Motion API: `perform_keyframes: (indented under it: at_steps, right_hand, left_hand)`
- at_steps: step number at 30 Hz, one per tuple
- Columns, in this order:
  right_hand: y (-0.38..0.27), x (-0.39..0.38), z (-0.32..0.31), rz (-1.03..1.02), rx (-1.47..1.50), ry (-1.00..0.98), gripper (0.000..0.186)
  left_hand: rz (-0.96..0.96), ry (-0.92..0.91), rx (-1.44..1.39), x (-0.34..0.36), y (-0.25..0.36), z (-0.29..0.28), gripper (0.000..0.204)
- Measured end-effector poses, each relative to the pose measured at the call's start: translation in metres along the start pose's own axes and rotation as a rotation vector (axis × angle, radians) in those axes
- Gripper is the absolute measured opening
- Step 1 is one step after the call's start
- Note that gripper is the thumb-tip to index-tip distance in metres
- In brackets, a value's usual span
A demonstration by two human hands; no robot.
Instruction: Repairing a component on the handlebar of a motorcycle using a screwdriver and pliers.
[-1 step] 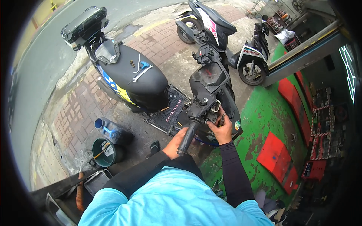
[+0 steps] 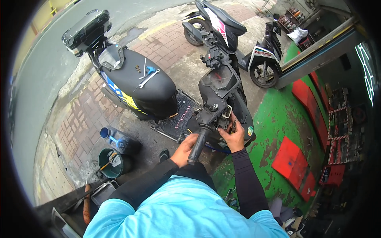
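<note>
A scooter's handlebar with its black rubber grip [image 2: 197, 146] points toward me, and its front housing is opened up. My left hand [image 2: 185, 151] lies against the left side of the grip, its fingertips hidden behind it. At the housing opening, my right hand [image 2: 234, 138] is closed in a pinch, thumb and fingers around a small dark part I cannot make out. Beside those fingers a pale metal bracket [image 2: 228, 112] shows. On the black scooter seat [image 2: 152, 85] lie a wrench [image 2: 149, 78], a blue-handled T-shaped tool [image 2: 150, 70] and several small brass-coloured pieces [image 2: 137, 68].
A blue jug [image 2: 123, 141] and a dark green bucket [image 2: 111, 168] stand at left on the pavement. Another scooter [image 2: 226, 23] is parked ahead. Red ramp plates [image 2: 291, 164] lie on the green floor [image 2: 264, 154] at right, near tool racks [image 2: 339, 127].
</note>
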State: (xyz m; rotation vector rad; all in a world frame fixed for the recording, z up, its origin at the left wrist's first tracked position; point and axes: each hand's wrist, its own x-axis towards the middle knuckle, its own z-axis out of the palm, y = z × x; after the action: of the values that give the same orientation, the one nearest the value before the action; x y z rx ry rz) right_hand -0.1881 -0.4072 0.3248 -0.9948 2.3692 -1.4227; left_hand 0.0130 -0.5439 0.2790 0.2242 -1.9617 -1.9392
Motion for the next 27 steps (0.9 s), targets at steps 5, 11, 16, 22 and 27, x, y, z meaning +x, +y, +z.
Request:
perform_keyframes:
  at_steps: [5, 11, 16, 22, 27]
  right_hand:
    - [-0.013, -0.013, 0.004, 0.015, -0.037, -0.002, 0.081]
    - [-0.023, -0.017, 0.003, 0.033, 0.005, -0.037, 0.082]
    - [-0.028, -0.016, -0.001, 0.051, 0.103, -0.084, 0.087]
    - [-0.023, -0.012, 0.000, -0.052, 0.016, -0.029, 0.093]
    - [-0.021, -0.006, -0.005, -0.049, 0.028, -0.039, 0.091]
  left_hand:
    - [-0.344, 0.068, -0.305, 0.015, 0.000, -0.033, 0.023]
    - [-0.263, 0.099, -0.328, 0.028, 0.010, -0.045, 0.023]
    - [-0.251, 0.061, -0.283, 0.032, 0.017, -0.053, 0.023]
    - [-0.096, 0.145, -0.025, 0.050, 0.041, -0.059, 0.049]
    - [0.094, 0.082, 0.120, 0.077, 0.063, -0.057, 0.074]
